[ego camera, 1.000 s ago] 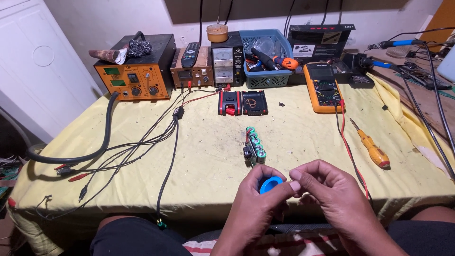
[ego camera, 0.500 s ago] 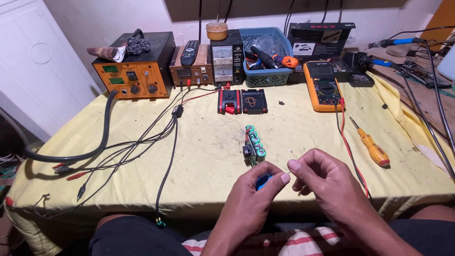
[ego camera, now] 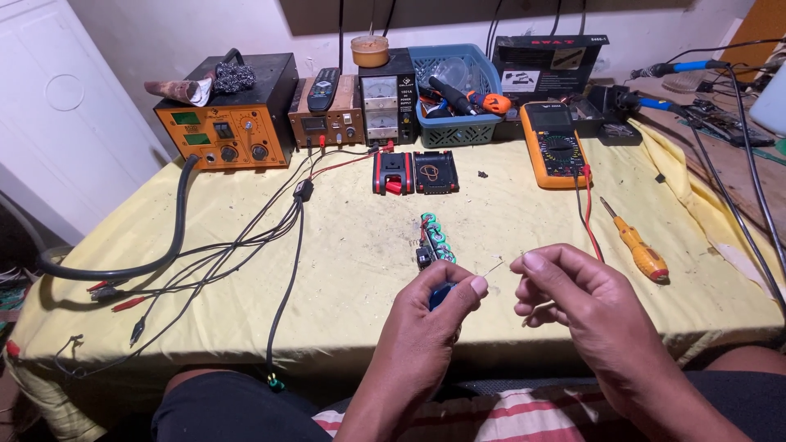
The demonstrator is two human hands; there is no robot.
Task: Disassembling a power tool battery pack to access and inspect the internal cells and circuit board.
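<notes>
My left hand (ego camera: 438,311) is closed around a small blue spool (ego camera: 440,293), mostly hidden by the fingers. A thin pale wire (ego camera: 495,266) runs from it to my right hand (ego camera: 573,299), which pinches the wire's far end between thumb and forefinger. Both hands hover over the near edge of the yellow-covered table (ego camera: 352,270). Just beyond them lies a green battery pack (ego camera: 434,237) with a small circuit board at its near end.
An orange-handled screwdriver (ego camera: 634,245) lies to the right. Farther back are an open black and red case (ego camera: 416,172), an orange multimeter (ego camera: 553,143), an orange power unit (ego camera: 225,115), a meter box (ego camera: 385,94) and a blue basket (ego camera: 454,90). Black cables (ego camera: 270,237) cross the left side.
My hands have drawn apart, pulling a short length of wire off the spool. The blue spool has become more covered by my left fingers.
</notes>
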